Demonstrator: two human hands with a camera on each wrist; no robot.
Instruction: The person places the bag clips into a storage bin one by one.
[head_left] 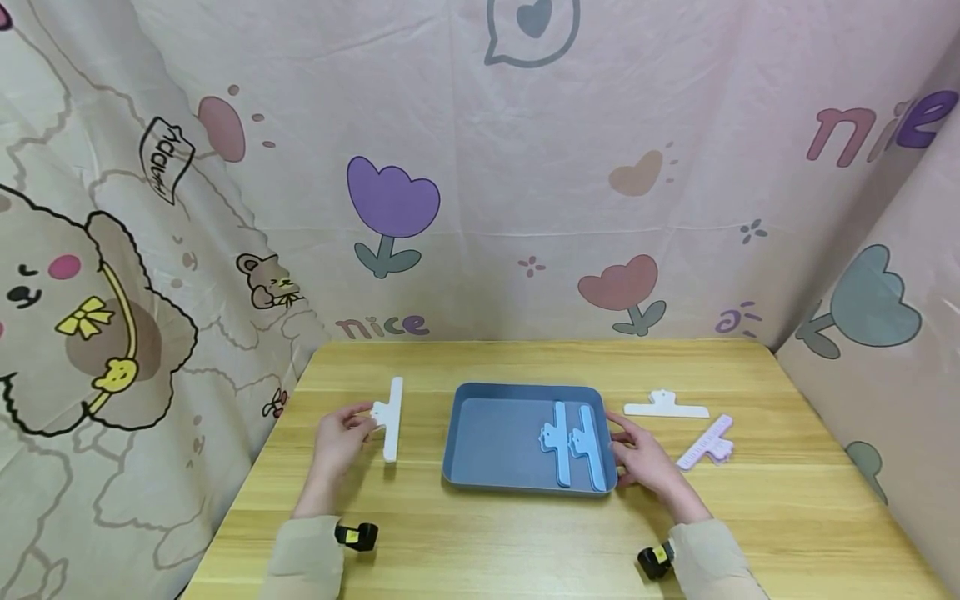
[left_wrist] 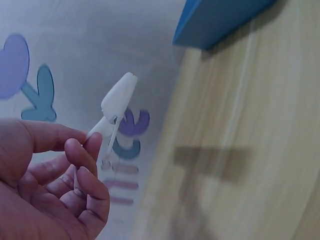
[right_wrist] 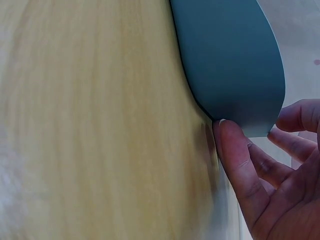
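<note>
My left hand (head_left: 343,437) pinches a white bar clip (head_left: 393,421) by its handle, left of the tray. In the left wrist view, the clip (left_wrist: 118,97) is held up off the wooden table, its shadow falling below. A shallow blue-grey tray (head_left: 487,392) lies flat at the middle of the table. Inside its right half are two blue bar clips, one (head_left: 559,446) beside the other (head_left: 591,450). My right hand (head_left: 647,457) grips the tray's right side. The right wrist view has the thumb (right_wrist: 235,150) against the outer wall (right_wrist: 232,60), with a finger at the rim.
To the right of the tray lie a white bar clip (head_left: 666,408) and a pale purple bar clip (head_left: 705,443), close together on the wooden table (head_left: 465,542). A printed curtain (head_left: 495,167) hangs behind the table and along both sides.
</note>
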